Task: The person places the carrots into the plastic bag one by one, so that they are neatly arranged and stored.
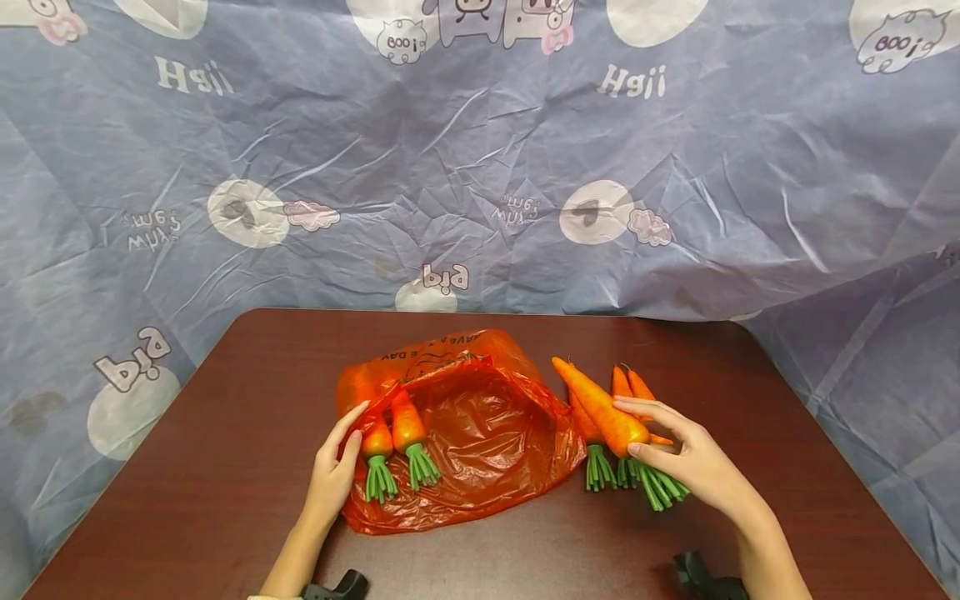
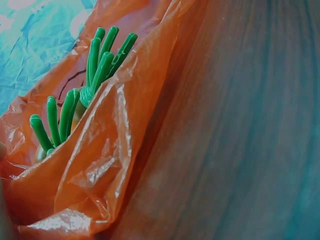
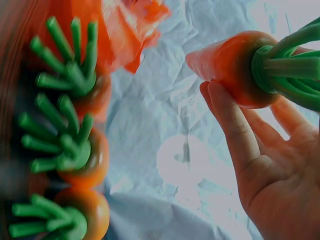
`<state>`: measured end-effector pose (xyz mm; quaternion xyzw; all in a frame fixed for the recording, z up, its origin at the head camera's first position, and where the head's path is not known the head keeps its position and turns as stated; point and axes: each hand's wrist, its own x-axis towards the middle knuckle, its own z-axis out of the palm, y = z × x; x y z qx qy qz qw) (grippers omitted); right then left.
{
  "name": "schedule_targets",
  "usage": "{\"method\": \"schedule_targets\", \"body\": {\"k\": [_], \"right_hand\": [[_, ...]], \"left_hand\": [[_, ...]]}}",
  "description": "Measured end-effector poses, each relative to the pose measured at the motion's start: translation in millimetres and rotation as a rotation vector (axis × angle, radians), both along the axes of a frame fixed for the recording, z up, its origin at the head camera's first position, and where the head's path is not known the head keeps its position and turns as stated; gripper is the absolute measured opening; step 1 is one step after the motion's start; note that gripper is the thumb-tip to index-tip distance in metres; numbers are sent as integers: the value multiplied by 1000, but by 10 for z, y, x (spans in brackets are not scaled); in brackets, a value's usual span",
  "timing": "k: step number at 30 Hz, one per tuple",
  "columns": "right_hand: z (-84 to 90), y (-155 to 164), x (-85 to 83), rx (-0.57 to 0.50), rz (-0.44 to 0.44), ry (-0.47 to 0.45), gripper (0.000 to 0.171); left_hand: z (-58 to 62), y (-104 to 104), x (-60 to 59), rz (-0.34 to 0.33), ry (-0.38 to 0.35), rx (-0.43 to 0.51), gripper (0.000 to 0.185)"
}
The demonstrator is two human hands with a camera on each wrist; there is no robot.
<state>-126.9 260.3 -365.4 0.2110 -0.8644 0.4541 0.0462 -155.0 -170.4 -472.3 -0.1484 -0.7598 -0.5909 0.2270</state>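
A red-orange plastic bag [image 1: 487, 433] lies mouth-forward on the table. Two carrots [image 1: 408, 425] with green stem tufts rest inside its left part, and their stems [image 2: 105, 65] stick up behind the bag's edge in the left wrist view. My left hand [image 1: 333, 467] pinches the bag's left edge beside these carrots. Right of the bag, my right hand [image 1: 701, 458] holds a carrot [image 1: 600, 408] between thumb and fingers, its tip pointing up and left. The right wrist view shows this carrot [image 3: 235, 70] raised, with its stems toward the camera.
Below the held carrot, several more carrots [image 3: 92, 160] lie in a row on the brown table [image 1: 187, 467], close to the bag's right edge. A printed blue-grey cloth [image 1: 450, 150] hangs behind the table. Black wrist straps [image 1: 337, 586] show at the lower edge.
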Motion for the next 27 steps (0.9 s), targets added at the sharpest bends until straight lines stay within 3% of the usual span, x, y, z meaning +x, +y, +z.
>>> {"method": "schedule_targets", "body": {"k": [5, 9, 18, 27], "right_hand": [[32, -126, 44, -47, 121, -2, 46], [30, -218, 65, -87, 204, -58, 46], [-4, -373, 111, -63, 237, -152, 46], [-51, -488, 117, -11, 250, -125, 43]], "left_hand": [[-3, -1, -11, -5, -13, 22, 37], [5, -8, -14, -4, -23, 10, 37], [1, -18, -14, -17, -13, -8, 36], [-6, -9, 0, -1, -2, 9, 36]]}}
